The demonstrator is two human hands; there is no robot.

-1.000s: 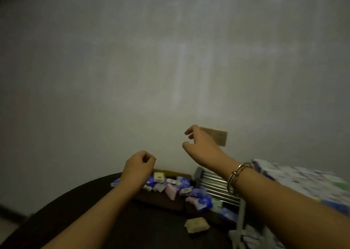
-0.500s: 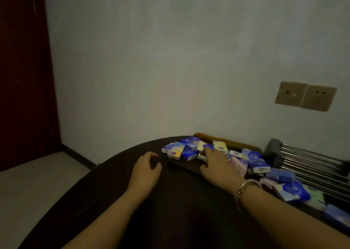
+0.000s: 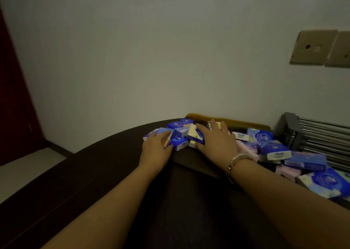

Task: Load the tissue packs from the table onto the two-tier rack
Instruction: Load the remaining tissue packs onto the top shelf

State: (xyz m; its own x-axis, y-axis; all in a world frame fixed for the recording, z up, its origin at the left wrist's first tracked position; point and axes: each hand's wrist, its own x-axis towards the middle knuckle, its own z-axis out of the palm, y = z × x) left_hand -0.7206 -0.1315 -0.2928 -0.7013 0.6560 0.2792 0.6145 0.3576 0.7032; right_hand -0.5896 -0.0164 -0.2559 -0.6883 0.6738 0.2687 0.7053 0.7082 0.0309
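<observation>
Most of the view is a pale wall [image 3: 170, 49], with a dark red door [image 3: 13, 106] at its left edge and two beige sockets [image 3: 314, 47] at upper right. Below it spreads the dark rounded desk [image 3: 94, 182]. A metal-barred rack [image 3: 318, 140] stands at the desk's far right. Tissue packs [image 3: 274, 150], mostly blue, some pink and yellow, lie heaped on the desk between the hands and the rack. The right hand [image 3: 216, 140], a bracelet [image 3: 236, 161] on its wrist, lies spread flat on the heap, fingers straight. The left hand [image 3: 157, 150] rests at the heap's left end, fingers reaching onto a blue pack [image 3: 178, 144]; whether they grasp it I cannot tell.
</observation>
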